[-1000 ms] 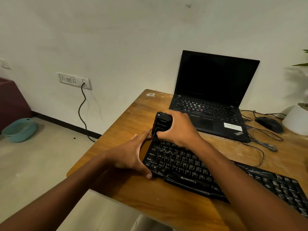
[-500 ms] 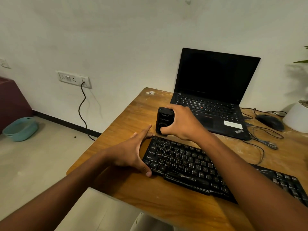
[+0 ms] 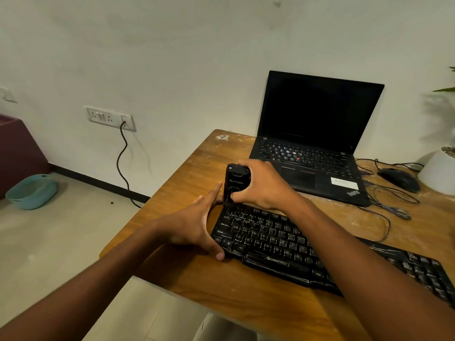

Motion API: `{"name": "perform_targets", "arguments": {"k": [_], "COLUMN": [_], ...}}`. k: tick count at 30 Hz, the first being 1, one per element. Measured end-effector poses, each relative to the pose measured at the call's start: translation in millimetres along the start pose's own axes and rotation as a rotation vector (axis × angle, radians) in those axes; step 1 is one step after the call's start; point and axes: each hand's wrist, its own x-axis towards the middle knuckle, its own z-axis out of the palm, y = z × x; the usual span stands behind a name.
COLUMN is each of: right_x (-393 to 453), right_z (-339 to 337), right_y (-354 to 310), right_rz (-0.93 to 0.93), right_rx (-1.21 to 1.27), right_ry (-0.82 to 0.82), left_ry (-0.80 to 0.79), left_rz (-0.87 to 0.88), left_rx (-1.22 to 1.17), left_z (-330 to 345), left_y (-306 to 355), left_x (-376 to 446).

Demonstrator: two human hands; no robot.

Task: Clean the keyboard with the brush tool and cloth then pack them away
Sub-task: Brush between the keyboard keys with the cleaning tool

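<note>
Head view: the right hand (image 3: 264,184) grips the black brush tool (image 3: 236,184) upright at the far left corner of the keyboard (image 3: 283,244). The left hand (image 3: 197,222), fingers straight, braces the keyboard's left edge. The keyboard reads "ZEBRONICS"; the laptop (image 3: 312,153) behind it reads "ThinkPad".

We are looking at a black keyboard (image 3: 320,252) with pale key legends, lying on a honey-brown wooden table (image 3: 236,299) that is showing whitish scuffs. We are seeing a black brush tool (image 3: 235,184), a black laptop (image 3: 317,143) carrying a red dot and a white sticker, a black mouse (image 3: 398,179), a white pot (image 3: 439,173), a teal basin (image 3: 32,191) and an off-white wall (image 3: 172,57).
</note>
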Motion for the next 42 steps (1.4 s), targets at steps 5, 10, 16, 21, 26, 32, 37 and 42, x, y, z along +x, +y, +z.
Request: {"name": "perform_targets", "arguments": {"k": [5,10,16,21,26,32,37,42], "right_x": [1,0,-4,-3,-5,-2,-5,-7], "right_z": [-14,-11,-3,-11,4,-20,-7,-6], "right_y": [5,2,10,4,3,6,9,15], "right_rz": [0.033,0.004,0.041,0.010,-0.005,0.019,0.000,0.052], "right_rx": [-0.160,-0.018,-0.023,-0.080,0.020,-0.171,0.055,-0.019], "right_ry": [-0.112,0.034,-0.037,-0.016,-0.008,-0.114,0.046,-0.052], "left_ry": [-0.003,-0.014,-0.014,-0.003,0.027,0.007,0.005,0.004], "left_rz": [0.009,-0.006,0.000,-0.006,0.005,-0.024,-0.013,-0.019], "left_rx": [-0.002,0.015,0.007,0.025,0.031,0.041,0.022,0.020], "left_z": [-1,-1,0,-1,0,-1,-1,-1], "left_y": [0,0,0,1,0,2,3,5], "left_x": [1,2,2,1,1,0,-1,-1]}}
